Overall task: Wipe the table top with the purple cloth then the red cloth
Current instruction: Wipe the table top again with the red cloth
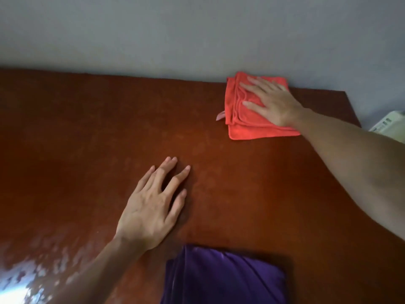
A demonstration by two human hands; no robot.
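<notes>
The reddish-brown table top (87, 132) fills most of the view. A folded red cloth (245, 123) lies at its far right, close to the wall. My right hand (271, 99) lies flat on that cloth with straight, spread fingers. A folded purple cloth (225, 277) sits at the near edge, in the middle, with nothing touching it. My left hand (153, 205) rests flat on the bare wood just beyond and to the left of the purple cloth, fingers straight.
A grey wall (175, 36) runs along the table's far edge. A pale object (390, 123) shows past the table's right edge. Bright glare marks the near left corner of the table (26, 277).
</notes>
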